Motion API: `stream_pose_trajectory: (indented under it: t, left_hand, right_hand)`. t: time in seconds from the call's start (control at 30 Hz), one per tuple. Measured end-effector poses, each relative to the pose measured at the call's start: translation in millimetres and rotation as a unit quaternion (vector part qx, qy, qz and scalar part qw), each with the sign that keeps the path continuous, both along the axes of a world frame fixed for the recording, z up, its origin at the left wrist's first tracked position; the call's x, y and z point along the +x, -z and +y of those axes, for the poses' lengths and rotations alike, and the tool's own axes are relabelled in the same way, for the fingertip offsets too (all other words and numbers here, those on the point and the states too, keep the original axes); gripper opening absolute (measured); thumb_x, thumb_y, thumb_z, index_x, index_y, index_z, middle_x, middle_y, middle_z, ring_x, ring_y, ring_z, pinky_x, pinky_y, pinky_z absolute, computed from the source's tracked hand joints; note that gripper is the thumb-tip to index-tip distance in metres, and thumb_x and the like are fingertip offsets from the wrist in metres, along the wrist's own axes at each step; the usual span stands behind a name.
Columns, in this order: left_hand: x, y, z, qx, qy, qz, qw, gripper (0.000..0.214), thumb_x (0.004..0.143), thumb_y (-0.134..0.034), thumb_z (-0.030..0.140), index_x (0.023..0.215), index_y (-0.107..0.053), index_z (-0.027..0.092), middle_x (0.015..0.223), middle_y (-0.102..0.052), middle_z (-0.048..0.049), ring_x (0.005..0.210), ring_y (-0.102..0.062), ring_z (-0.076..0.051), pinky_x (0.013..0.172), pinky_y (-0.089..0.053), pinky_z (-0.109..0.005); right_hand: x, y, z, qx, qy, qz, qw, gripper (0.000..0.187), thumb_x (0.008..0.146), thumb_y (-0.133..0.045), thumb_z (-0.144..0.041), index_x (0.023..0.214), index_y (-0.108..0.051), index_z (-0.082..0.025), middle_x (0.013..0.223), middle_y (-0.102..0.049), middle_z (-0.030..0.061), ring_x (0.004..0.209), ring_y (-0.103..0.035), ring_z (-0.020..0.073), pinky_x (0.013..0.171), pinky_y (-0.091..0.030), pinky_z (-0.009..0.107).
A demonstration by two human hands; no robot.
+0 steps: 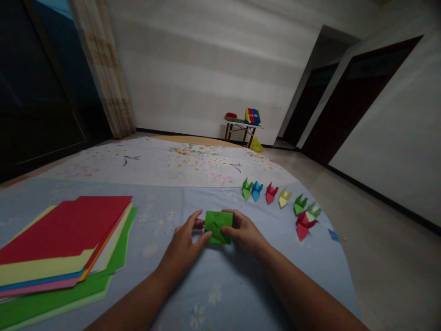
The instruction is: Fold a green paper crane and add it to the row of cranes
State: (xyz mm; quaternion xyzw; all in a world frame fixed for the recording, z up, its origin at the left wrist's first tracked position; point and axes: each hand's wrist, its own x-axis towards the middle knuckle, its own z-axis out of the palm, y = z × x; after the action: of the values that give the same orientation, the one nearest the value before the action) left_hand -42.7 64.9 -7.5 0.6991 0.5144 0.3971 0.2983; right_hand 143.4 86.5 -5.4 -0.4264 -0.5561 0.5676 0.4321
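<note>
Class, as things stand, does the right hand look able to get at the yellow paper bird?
Probably yes: only tablecloth seems to lie between the right hand and the yellow paper bird. But that hand grips the green folded paper, and would likely have to let go first.

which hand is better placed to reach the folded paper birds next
Probably the right hand: the paper birds stand on its side, whereas the left hand is farther from them, at the opposite edge of the green folded paper.
</note>
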Motion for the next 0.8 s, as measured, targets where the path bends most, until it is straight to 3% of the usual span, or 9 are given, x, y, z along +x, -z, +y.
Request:
stream_pose_trajectory:
  t: [0.1,0.2,0.4,0.6,0.8]
  left_hand:
    - [4,-1.4,0,-0.063,0.039,-0.118,0.99,0.052,0.081,-0.053,0.033,0.127,-0.037,0.016,0.094,-0.065,-0.0067,0.091,-0.062,-0.021,0.082,-0.047,-0.038]
    - [6,-0.7,-1,-0.094,0.054,-0.158,0.981,0.051,0.08,-0.053,0.032,0.127,-0.036,0.017,0.083,-0.063,-0.0023,0.08,-0.063,-0.019,0.072,-0.049,-0.033]
    - [4,-1.5,2,-0.106,0.05,-0.128,0.985,0.051,0.079,-0.054,0.031,0.126,-0.038,0.018,0.072,-0.058,0.0024,0.068,-0.06,-0.016,0.063,-0.046,-0.029]
    - [4,-2.1,4,-0.112,0.033,-0.134,0.984,0.052,0.078,-0.054,0.032,0.126,-0.038,0.018,0.077,-0.06,0.0004,0.072,-0.063,-0.017,0.067,-0.049,-0.032]
    - [3,0.8,4,-0.071,0.022,-0.033,0.997,0.048,0.079,-0.055,0.033,0.124,-0.043,0.019,0.09,-0.064,-0.0045,0.086,-0.063,-0.021,0.079,-0.048,-0.037]
  right_hand:
    - [-4,0.9,-5,-0.006,-0.005,0.042,0.999,0.042,0.06,-0.07,-0.024,0.097,-0.052,-0.018,0.084,-0.061,0.0017,0.074,-0.058,0.0151,0.069,-0.046,0.027]
    - [-3,1.2,-10,0.003,-0.039,0.014,0.999,0.037,0.063,-0.068,-0.025,0.096,-0.053,-0.018,0.079,-0.06,-0.0002,0.069,-0.057,0.0132,0.065,-0.045,0.025]
    - [2,-0.7,-10,0.083,-0.019,-0.15,0.985,0.023,0.073,-0.06,-0.026,0.094,-0.059,-0.017,0.073,-0.058,-0.0013,0.062,-0.052,0.0101,0.057,-0.042,0.021]
    - [2,4.1,-9,0.061,-0.02,-0.191,0.98,0.012,0.076,-0.056,-0.027,0.079,-0.058,-0.016,0.063,-0.055,-0.0028,0.056,-0.05,0.0091,0.05,-0.036,0.019]
    - [3,-2.8,-11,0.128,0.007,-0.306,0.943,0.01,0.075,-0.056,-0.026,0.076,-0.059,-0.017,0.062,-0.053,-0.0035,0.056,-0.046,0.0088,0.051,-0.031,0.019]
